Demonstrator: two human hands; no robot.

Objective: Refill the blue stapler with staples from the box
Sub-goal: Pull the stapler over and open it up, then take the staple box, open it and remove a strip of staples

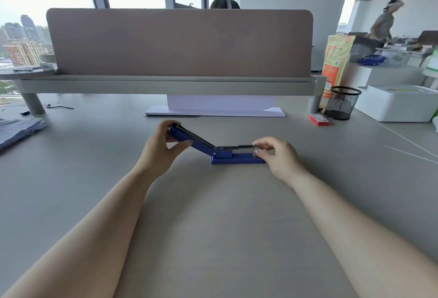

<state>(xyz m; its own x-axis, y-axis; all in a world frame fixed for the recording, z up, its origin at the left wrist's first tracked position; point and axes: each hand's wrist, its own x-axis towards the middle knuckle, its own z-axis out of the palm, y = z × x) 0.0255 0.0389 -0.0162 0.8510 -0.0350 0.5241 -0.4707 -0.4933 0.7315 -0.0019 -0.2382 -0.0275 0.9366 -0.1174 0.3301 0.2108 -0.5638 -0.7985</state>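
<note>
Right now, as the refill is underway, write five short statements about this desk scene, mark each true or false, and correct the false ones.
1. The blue stapler is swung open. True.
2. The left hand holds the raised top arm. True.
3. The red staple box is in the right hand. False: it lies on the desk beside the black mesh cup.
4. The mesh cup lies tipped over. False: it stands upright.
5. The right hand's fingertips pinch the front end of the metal staple channel. True.

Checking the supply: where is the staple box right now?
Head view, far right of the desk: the red staple box lies beside the black mesh pen cup, beyond the right hand.
</note>
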